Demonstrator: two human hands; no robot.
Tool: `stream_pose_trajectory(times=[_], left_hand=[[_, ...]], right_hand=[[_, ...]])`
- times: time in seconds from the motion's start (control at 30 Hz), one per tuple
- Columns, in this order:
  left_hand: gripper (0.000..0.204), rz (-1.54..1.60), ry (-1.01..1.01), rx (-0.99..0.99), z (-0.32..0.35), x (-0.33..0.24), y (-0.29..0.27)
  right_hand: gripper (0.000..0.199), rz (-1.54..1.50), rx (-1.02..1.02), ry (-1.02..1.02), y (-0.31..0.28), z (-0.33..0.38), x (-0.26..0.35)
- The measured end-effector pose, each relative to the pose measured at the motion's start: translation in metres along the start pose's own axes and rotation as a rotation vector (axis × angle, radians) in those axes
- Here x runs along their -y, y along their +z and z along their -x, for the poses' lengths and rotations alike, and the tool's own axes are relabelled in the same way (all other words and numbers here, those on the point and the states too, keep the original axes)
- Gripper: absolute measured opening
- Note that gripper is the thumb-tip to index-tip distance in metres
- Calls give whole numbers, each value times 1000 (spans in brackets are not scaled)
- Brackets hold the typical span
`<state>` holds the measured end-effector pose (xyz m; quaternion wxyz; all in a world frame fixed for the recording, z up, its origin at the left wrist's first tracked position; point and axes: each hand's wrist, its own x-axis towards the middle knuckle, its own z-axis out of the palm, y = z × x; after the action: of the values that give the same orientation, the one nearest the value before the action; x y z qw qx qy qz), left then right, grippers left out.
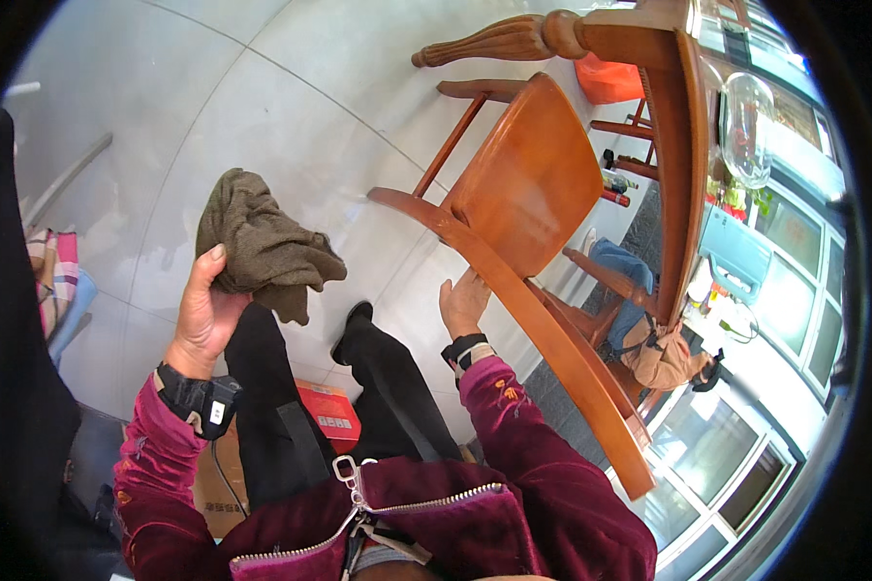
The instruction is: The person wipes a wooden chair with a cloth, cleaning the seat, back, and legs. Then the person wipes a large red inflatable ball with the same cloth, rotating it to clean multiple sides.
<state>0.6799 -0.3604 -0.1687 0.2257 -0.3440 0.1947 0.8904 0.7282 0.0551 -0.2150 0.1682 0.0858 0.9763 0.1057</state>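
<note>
Print on the red box (327, 414) is unreadable.

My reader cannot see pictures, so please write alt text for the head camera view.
The left hand holds a crumpled, dark olive-brown cloth, while the right hand is partly hidden behind the curved frame of a glossy, orange-brown wooden chair. Below are a pale grey tiled floor and a red rectangular box near the person's black-trousered legs.

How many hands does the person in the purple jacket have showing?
2. The left hand holds the brown cloth; the right hand is at the wooden chair, partly hidden by it.
</note>
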Motion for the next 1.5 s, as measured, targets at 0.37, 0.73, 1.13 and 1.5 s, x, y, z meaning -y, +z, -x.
stream_pose_trajectory(times=[0.37, 0.73, 1.13, 1.5], left_hand=[[51, -122, -23, 105, -18, -36, 88], [52, -295, -112, 228, -37, -48, 204], [56, -575, -261, 542, -54, -137, 300], [66, -892, -290, 766, -47, -149, 340]], right_hand=[[78, -180, -18, 97, 2, -5, 13], [68, -394, 225, 484, -38, -6, 42], [44, -1834, 300, 267, -163, -59, 151], [66, -2581, 295, 0, -340, -71, 149]])
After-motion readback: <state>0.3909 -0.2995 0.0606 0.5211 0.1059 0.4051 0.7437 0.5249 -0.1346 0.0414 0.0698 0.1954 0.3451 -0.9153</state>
